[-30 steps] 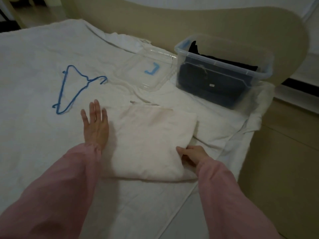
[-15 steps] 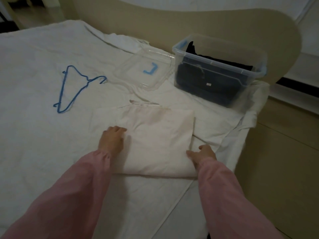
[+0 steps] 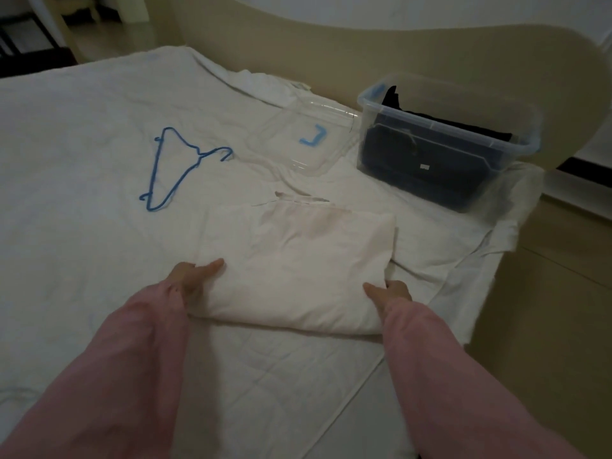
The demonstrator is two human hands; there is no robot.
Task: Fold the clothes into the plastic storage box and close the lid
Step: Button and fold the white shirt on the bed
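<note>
dim, even indoor light | soft shadows | slight blur | wide-angle bending at edges

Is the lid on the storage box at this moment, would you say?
No, the clear lid lies flat on the bed to the left of the open box.

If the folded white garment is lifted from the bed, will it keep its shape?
Probably not fully: the folded white garment is soft, creased cloth, so its middle may sag between the left hand and right hand gripping opposite edges. It looks light, just a few thin layers. Its loose far edge might fall open.
</note>
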